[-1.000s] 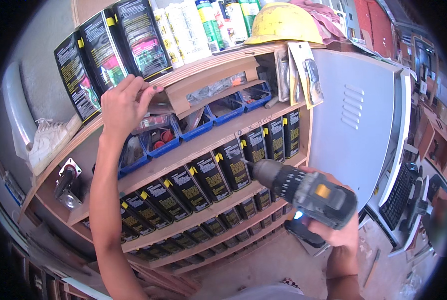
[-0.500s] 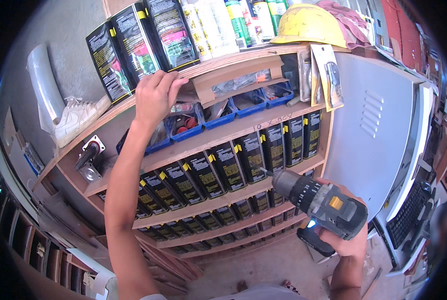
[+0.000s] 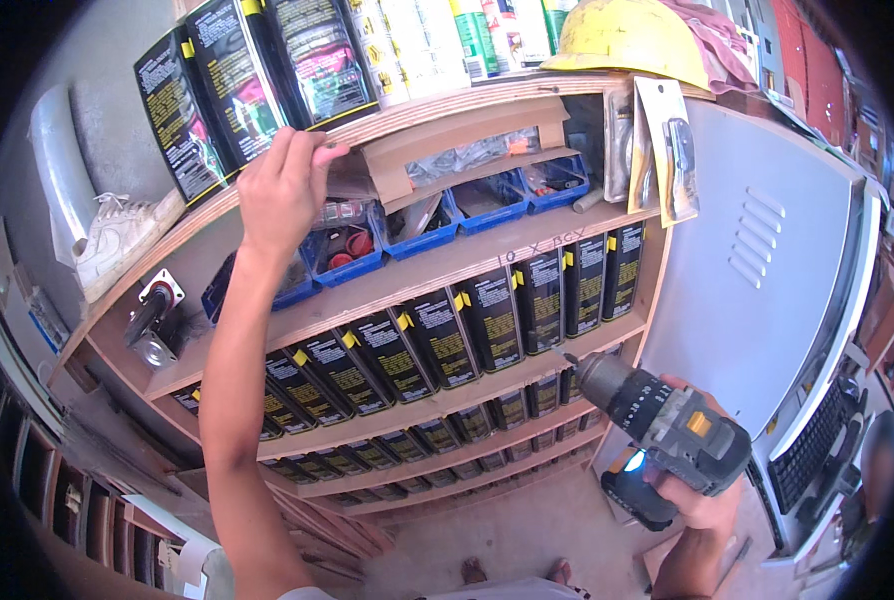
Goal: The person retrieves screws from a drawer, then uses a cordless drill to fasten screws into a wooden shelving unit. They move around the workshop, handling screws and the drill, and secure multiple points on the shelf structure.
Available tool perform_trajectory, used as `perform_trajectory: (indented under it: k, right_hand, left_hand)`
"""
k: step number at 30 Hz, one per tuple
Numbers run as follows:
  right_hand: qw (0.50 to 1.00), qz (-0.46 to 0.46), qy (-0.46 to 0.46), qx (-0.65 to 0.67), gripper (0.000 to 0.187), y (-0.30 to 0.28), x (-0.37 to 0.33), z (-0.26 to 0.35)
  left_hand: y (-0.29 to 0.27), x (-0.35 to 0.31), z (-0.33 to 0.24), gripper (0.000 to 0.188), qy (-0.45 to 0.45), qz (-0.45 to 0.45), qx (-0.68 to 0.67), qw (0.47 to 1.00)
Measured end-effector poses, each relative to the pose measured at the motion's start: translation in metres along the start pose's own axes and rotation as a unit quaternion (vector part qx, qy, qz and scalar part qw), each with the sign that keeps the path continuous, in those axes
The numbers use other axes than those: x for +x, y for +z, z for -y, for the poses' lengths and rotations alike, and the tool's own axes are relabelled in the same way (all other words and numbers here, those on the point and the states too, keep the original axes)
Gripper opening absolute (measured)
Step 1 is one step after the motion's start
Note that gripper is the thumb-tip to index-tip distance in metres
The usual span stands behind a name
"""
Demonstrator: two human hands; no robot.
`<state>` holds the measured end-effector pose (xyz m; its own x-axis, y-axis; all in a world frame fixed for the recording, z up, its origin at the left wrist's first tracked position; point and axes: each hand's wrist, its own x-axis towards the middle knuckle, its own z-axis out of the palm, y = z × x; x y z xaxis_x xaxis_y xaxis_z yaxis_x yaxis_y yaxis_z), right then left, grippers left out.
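A person's right hand (image 3: 702,500) grips the handle of a grey cordless drill (image 3: 662,425), fingers clenched around the grip low at the right, the bit pointing up-left toward a wooden shelf unit (image 3: 487,255). Beyond it, rows of black boxes (image 3: 447,335) with yellow tabs fill the lower shelves. Higher up, the left hand (image 3: 285,190) reaches to the upper shelf edge, fingers curled over the lip beside a cardboard piece (image 3: 457,140), above blue bins (image 3: 417,225). A yellow hard hat (image 3: 627,35) rests on top.
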<state>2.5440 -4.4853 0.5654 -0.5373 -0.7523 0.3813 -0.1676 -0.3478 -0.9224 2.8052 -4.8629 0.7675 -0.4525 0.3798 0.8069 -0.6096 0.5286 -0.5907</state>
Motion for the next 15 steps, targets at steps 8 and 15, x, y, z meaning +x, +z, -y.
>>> perform_trajectory:
  k: [8,15]
  right_hand:
    - [1.0,-0.003,0.001,-0.024,0.077,0.018,0.002,-0.008]
    - [0.999,0.0,0.021,-0.043,0.083,0.016,-0.012,-0.009]
  left_hand:
    - [0.002,-0.002,0.002,0.018,-0.014,-0.003,-0.012,1.0]
    - [0.003,0.001,0.004,0.021,0.004,-0.012,-0.05,0.999]
